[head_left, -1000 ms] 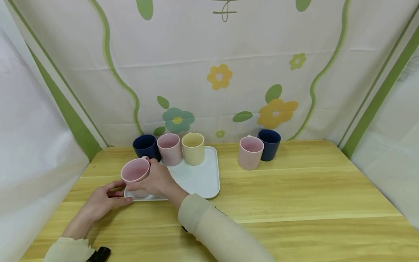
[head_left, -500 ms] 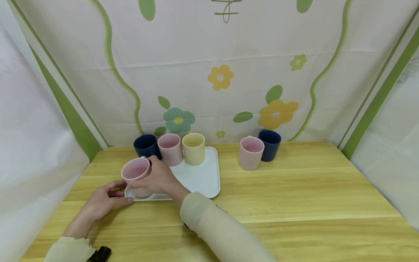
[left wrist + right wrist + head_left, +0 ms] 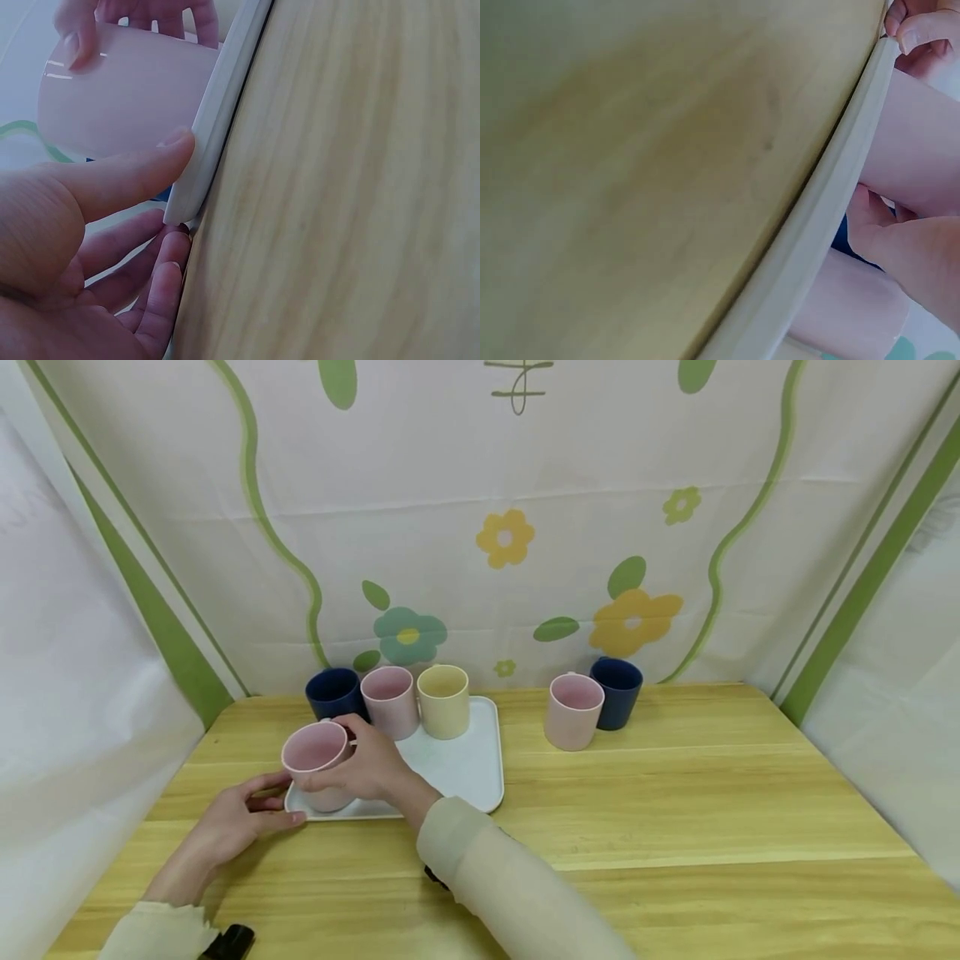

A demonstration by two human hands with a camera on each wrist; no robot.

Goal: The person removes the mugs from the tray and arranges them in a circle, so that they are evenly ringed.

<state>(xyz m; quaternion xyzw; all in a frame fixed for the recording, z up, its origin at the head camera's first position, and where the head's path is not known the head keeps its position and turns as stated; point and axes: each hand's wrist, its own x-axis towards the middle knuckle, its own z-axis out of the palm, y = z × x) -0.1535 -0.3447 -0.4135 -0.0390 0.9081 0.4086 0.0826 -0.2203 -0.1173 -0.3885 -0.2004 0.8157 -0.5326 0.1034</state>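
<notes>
My right hand (image 3: 375,768) grips a pink mug (image 3: 315,747) by its side, thumb in front and fingers behind near the handle. The mug stands at the front left of a white tray (image 3: 468,781); whether its base touches the tray is hard to tell. My left hand (image 3: 228,818) pinches the tray's front-left corner, its thumb on the rim (image 3: 217,112) in the left wrist view. Along the tray's back are a dark blue mug (image 3: 336,693), a second pink mug (image 3: 390,706) and a yellow mug (image 3: 444,706), side by side.
To the right of the tray, another pink mug (image 3: 573,714) stands on the wooden table (image 3: 675,827), partly in front of another dark blue mug (image 3: 618,693). A floral cloth (image 3: 450,468) hangs behind the table, with white cloth at both sides.
The gripped pink mug has shifted slightly right, together with my right hand. My left hand stays at the tray corner, and the other mugs have not moved.
</notes>
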